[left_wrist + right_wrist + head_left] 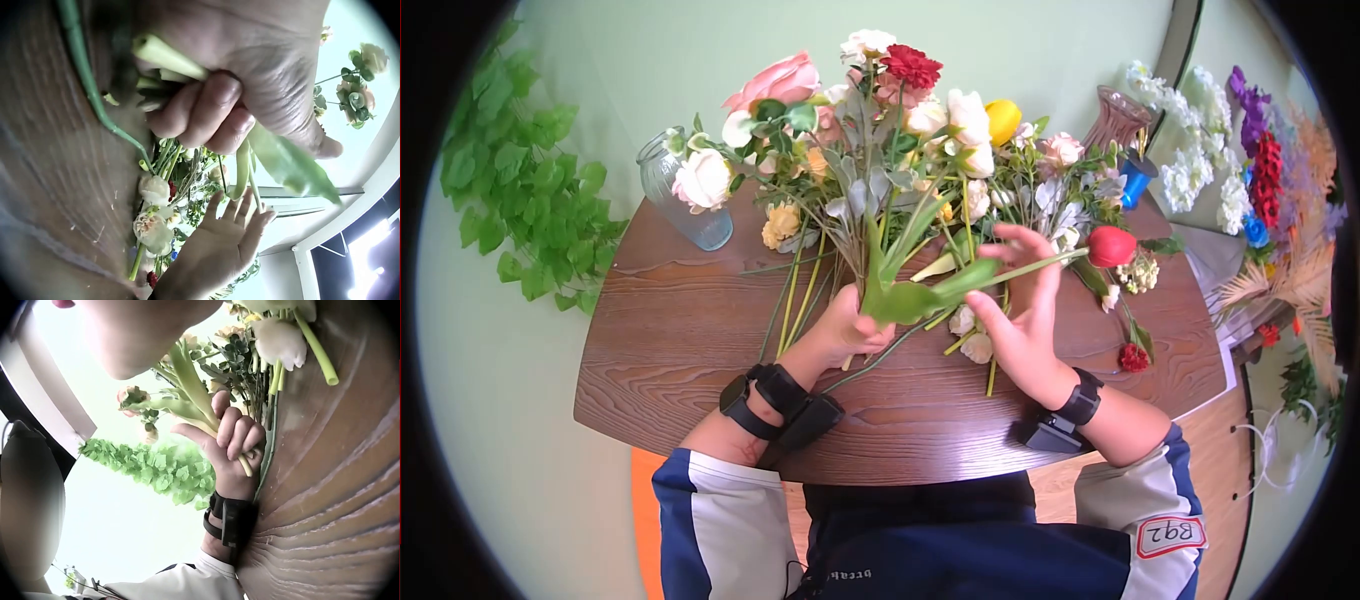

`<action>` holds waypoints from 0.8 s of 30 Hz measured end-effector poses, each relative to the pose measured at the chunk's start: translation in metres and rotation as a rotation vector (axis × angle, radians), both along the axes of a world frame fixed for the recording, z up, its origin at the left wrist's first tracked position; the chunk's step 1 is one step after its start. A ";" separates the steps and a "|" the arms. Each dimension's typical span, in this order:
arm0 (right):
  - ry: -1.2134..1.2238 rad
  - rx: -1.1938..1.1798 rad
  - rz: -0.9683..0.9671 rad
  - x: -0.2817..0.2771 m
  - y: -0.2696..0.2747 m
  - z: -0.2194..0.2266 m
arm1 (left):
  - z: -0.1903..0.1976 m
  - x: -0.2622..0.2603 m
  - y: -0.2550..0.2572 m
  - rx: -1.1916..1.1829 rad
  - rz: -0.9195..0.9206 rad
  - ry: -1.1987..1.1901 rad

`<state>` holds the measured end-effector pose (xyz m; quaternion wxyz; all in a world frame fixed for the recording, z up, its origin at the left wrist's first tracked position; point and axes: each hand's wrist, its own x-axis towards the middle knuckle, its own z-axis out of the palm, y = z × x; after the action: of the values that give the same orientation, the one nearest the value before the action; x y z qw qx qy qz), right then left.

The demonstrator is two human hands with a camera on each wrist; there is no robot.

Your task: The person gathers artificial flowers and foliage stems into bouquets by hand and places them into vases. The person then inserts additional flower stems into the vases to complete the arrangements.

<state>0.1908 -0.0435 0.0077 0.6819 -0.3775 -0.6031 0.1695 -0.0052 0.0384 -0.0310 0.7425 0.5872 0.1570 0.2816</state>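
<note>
My left hand [840, 325] grips a bunch of flower stems above the table, with cut stem ends [169, 57] jutting from the fist in the left wrist view. Among the held stems is a red tulip [1111, 246], leaning far to the right, its broad green leaves [935, 293] bent over the fist. Beside that tulip's stem is my right hand [1032, 340], fingers spread and loosely bent, thumb near the leaf. A pink rose [785, 82] and a dark red flower [911, 66] rise at the top of the blooms behind the left hand.
Loose flowers lie on the brown wooden table [670, 370], including a small red carnation [1134, 357]. A clear glass vase [690, 195] stands back left, a pinkish one [1118, 118] back right. A blue spool-like object [1138, 178] is nearby. Green ivy [530, 190] hangs at left.
</note>
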 end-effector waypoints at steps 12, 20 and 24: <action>0.026 -0.222 0.231 0.000 -0.021 0.003 | 0.007 0.006 -0.007 0.169 0.124 0.271; 0.331 -0.216 0.365 -0.002 -0.012 0.005 | 0.000 0.007 -0.009 0.255 0.206 0.178; 0.346 -0.222 0.495 0.005 -0.009 0.002 | 0.009 0.009 -0.014 0.668 0.246 0.240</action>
<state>0.1955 -0.0521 0.0100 0.6672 -0.2567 -0.5295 0.4567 0.0036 0.0249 -0.0216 0.4472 0.8025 0.2115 0.3336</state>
